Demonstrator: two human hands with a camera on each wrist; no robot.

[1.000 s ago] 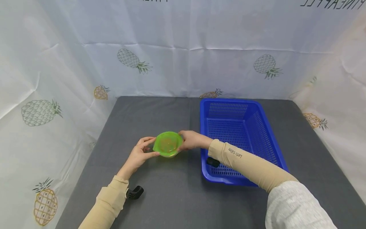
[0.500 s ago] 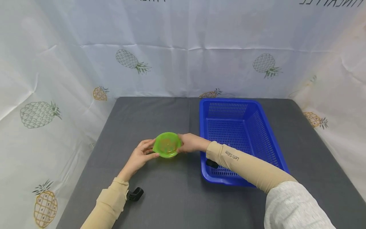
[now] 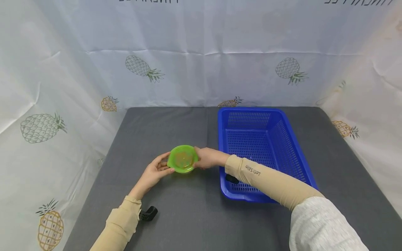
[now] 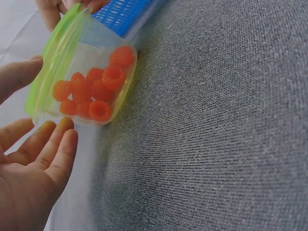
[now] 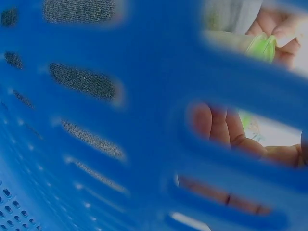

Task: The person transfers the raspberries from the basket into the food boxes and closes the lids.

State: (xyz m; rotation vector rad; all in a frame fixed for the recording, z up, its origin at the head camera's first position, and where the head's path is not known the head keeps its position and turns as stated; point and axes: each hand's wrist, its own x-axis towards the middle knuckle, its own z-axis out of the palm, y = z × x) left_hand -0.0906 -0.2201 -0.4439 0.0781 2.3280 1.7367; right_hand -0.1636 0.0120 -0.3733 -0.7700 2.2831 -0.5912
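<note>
A round clear food container (image 4: 91, 43) with a translucent green lid (image 3: 184, 158) is between both hands, close over the dark tabletop. Several red raspberries (image 4: 89, 94) show through its wall in the left wrist view. On its left side my left hand (image 3: 154, 170) holds it, thumb and index finger at the lid's edge, the other fingers beside the wall. My right hand (image 3: 208, 157) grips the opposite edge, thumb in front and fingers behind. In the right wrist view, the blue basket wall hides much of the right hand (image 5: 219, 125).
A blue slotted plastic basket (image 3: 222, 139) stands on the right of the grey table (image 3: 163, 125); my right forearm crosses over it. Black wrist devices (image 3: 148, 213) hang at both sleeves. A white pineapple-print curtain (image 3: 185, 76) surrounds the table.
The container and right hand have shifted very slightly left and down in the head view. Both hands stay at its sides; the view itself has drifted a little.
</note>
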